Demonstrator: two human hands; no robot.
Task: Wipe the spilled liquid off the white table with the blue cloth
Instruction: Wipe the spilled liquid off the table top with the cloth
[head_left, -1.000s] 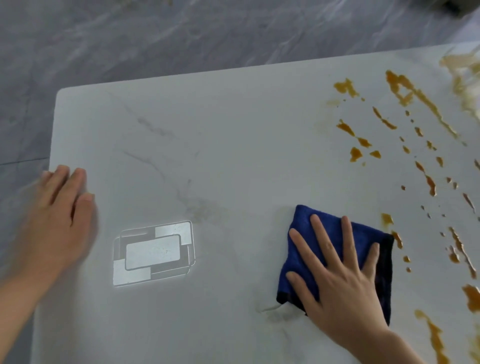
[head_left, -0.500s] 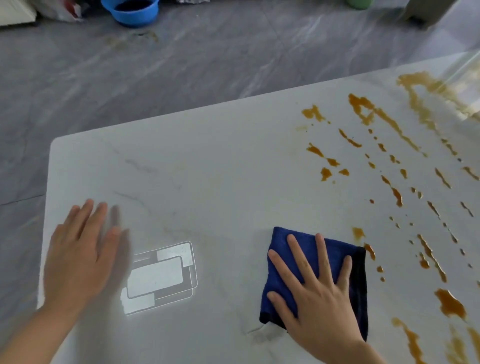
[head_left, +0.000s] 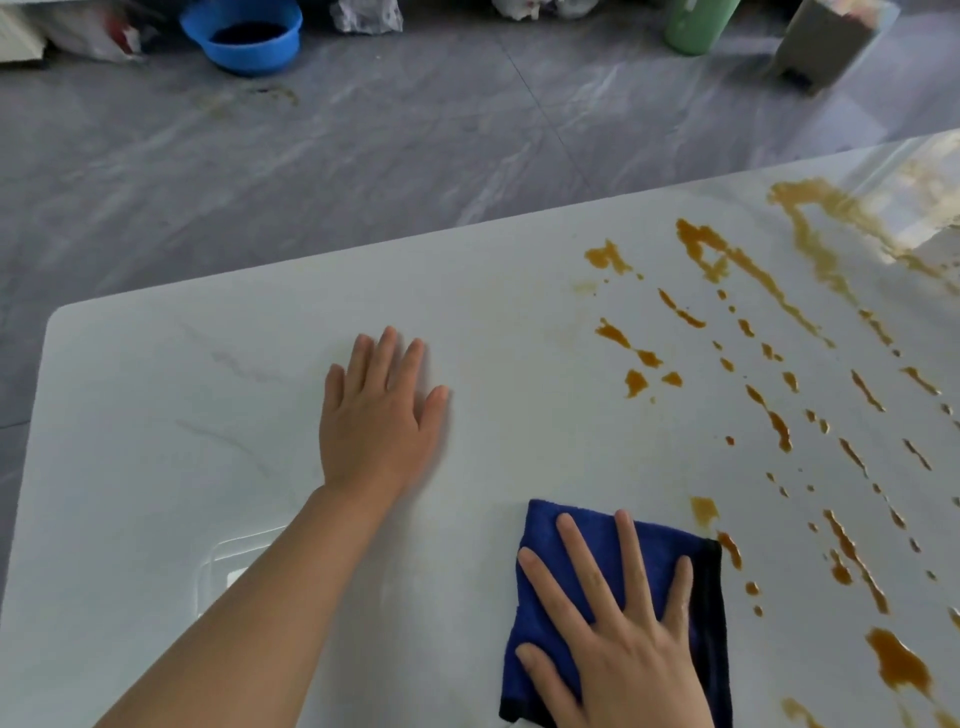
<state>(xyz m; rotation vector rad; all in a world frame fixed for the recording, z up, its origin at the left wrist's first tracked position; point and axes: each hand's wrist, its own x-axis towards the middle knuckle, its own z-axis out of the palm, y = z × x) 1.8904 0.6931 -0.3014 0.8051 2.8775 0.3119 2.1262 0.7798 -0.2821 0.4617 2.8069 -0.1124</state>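
One folded, fuzzy blue terry cloth (head_left: 613, 582) lies under the flat, spread right hand (head_left: 618, 639); the left hand (head_left: 379, 415), open-fingered at ten o'clock, presses the glossy white marble-veined table (head_left: 156, 415); amber liquid splatters (head_left: 779, 431) at two o'clock.

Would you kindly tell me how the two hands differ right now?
The left hand rests on bare table, fingers together; the right hand presses the blue cloth, fingers spread. The left lies farther from the spill; the right sits beside it. Both lie flat, palm down.

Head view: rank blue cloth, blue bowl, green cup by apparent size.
1. blue cloth, clearly largest, but nearest the camera.
2. blue bowl.
3. green cup, cut off by the frame edge, so its rank is unsure.
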